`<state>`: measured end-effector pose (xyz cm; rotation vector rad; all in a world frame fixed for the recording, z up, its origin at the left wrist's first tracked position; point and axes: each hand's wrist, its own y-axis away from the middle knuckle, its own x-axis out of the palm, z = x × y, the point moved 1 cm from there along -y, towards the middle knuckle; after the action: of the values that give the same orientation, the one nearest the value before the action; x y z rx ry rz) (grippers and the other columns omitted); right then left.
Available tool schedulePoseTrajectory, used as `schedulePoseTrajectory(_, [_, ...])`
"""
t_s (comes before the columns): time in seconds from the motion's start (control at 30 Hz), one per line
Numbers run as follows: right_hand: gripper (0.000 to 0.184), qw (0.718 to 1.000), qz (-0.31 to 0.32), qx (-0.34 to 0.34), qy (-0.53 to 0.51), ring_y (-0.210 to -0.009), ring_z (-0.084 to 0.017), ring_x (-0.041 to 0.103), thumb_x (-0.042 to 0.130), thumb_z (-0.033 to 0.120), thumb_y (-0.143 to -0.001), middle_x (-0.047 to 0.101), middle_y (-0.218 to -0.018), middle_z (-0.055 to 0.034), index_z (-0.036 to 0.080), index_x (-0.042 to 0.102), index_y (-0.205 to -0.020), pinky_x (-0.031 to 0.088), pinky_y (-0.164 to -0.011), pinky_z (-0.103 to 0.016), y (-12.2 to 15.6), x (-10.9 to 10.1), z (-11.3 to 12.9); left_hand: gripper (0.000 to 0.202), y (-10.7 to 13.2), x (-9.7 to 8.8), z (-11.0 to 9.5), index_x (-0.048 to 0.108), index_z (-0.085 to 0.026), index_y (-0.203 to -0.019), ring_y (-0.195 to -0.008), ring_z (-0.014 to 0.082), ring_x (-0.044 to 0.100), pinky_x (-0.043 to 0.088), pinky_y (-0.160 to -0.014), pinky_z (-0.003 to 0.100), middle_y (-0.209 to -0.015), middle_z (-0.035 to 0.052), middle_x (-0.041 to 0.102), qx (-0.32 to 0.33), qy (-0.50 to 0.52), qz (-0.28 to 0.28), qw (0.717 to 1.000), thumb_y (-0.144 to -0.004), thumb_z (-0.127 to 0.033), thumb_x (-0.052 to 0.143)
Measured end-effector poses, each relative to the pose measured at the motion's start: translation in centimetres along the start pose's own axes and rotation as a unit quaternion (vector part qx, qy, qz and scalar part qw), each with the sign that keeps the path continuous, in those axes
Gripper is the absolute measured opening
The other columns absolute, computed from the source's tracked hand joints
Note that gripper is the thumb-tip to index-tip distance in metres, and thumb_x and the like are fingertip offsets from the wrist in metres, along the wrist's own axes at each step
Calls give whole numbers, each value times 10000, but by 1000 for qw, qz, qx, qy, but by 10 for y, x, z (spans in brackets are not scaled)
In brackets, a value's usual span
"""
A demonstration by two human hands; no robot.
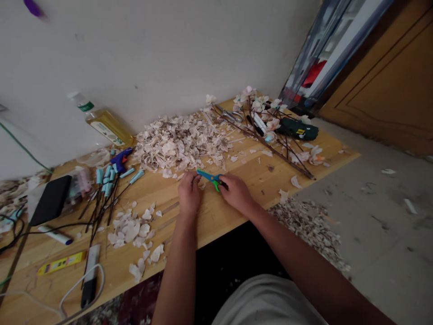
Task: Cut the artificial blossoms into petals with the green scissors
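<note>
My right hand is closed round the green handles of small scissors with blue blades pointing left. My left hand rests on the wooden table just left of the blades, fingers pinched together at the blade tips; what they hold is too small to see. Behind both hands lies a big heap of pale petal-like scraps.
A smaller scrap pile and a bundle of dark stems with blue-wrapped tips lie to the left. A blue glue gun, a bottle of yellow liquid, a black box, cables and branches with blossoms crowd the table. More scraps litter the floor.
</note>
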<state>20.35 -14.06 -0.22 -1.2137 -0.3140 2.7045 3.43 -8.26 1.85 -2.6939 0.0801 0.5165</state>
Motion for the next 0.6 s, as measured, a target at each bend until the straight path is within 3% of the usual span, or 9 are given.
schedulePoseTrajectory(0.1, [140, 997, -38, 40, -51, -822, -221, 620, 534, 183, -861, 700, -899, -68, 222, 646, -934, 433, -741, -323, 2, 2, -6, 113, 0, 2, 0, 694, -205, -816, -752, 162, 581, 440, -732, 284, -772, 25, 646, -42, 50, -6, 998, -876, -251, 610])
schedulePoseTrajectory(0.2, [138, 997, -36, 49, -57, -800, -220, 613, 531, 209, -861, 692, -883, -68, 217, 637, -949, 433, -725, -324, 2, 0, -5, 178, 1, 6, 0, 692, -187, -762, -667, 139, 568, 444, -670, 266, -686, 12, 628, -113, 137, 3, 984, -857, -333, 651])
schedulePoseTrajectory(0.43, [141, 999, -13, -31, 21, -913, -247, 561, 589, 240, -814, 647, -937, -80, 213, 559, -949, 423, -804, -353, 0, -4, 9, 344, 2, 14, 5, 645, -195, -890, -568, 83, 549, 456, -579, 209, -689, -30, 623, -213, 361, -56, 906, -668, -378, 834])
schedulePoseTrajectory(0.6, [74, 1000, -22, -13, 16, -874, -234, 561, 570, 242, -845, 629, -880, -65, 217, 546, -910, 419, -784, -344, 1, -3, 6, 337, 4, 17, 4, 568, -195, -809, -780, 129, 672, 517, -678, 229, -822, 1, 669, -258, 421, -60, 868, -673, -358, 829])
